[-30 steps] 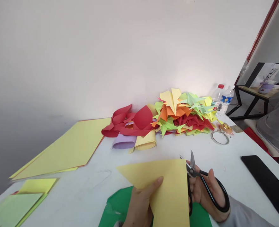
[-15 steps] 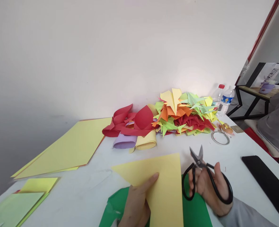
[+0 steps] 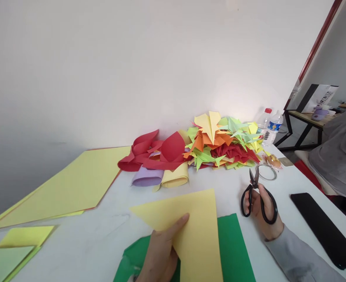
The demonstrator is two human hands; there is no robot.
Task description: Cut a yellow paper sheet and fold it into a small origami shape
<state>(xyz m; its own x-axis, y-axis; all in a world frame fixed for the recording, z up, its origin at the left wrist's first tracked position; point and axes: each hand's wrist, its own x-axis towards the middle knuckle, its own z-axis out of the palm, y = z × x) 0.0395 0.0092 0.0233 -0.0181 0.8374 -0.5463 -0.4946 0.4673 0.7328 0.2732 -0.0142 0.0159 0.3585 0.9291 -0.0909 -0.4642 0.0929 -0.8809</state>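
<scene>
My left hand [image 3: 163, 248] grips a pale yellow sheet of paper [image 3: 200, 231], thumb or finger lying along its face and the rest behind it. One corner of the sheet points left, and its lower end runs out of view. Beneath it lies green paper [image 3: 234, 246] on the white table. Off to the right, my right hand [image 3: 262, 209] is closed round the black-handled scissors [image 3: 254, 182], whose blades point up and stand slightly apart. The scissors are clear of the yellow sheet.
Folded paper shapes [image 3: 226, 143] and red curled paper [image 3: 171, 150] are heaped by the wall. Large yellow sheets [image 3: 73, 184] lie left, smaller ones [image 3: 23, 239] nearer. Right are a tape roll [image 3: 267, 172], bottles [image 3: 273, 127], a black flat object [image 3: 325, 229] and a person in grey [image 3: 341, 156].
My right hand has carried the scissors right and away from the yellow sheet, and the blades have closed somewhat. My left hand keeps its hold on the sheet. The view has shifted slightly.
</scene>
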